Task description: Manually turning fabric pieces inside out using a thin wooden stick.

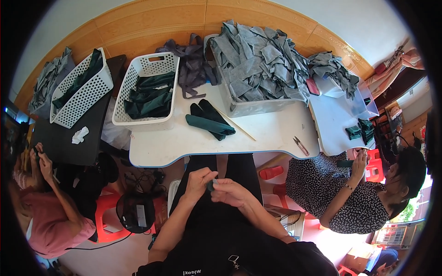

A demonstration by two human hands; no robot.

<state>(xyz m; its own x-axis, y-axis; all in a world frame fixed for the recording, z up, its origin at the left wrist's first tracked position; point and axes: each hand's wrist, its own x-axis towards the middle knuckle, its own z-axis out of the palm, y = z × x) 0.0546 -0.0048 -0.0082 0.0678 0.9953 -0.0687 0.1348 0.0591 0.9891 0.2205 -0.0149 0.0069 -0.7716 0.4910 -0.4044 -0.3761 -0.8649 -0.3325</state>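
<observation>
Over my lap, in front of the table edge, my left hand (201,180) and my right hand (231,192) meet with fingers pinched. Between them is a small piece of dark green fabric (210,186) with a greyish part; most of it is hidden by the fingers. On the white table (193,149) ahead lie several dark green fabric tubes (209,123), one across the others. A thin wooden stick (241,128) runs beside them to the right. Farther right rests a pair of thread snips (301,145), close to the near edge.
A white perforated basket (120,108) with green pieces stands at left, beside purple-grey strips (191,66). A large translucent bin (258,108) overflows with grey strips (262,60). Co-workers sit at left (60,216) and right (359,202). A red stool (107,221) stands at lower left.
</observation>
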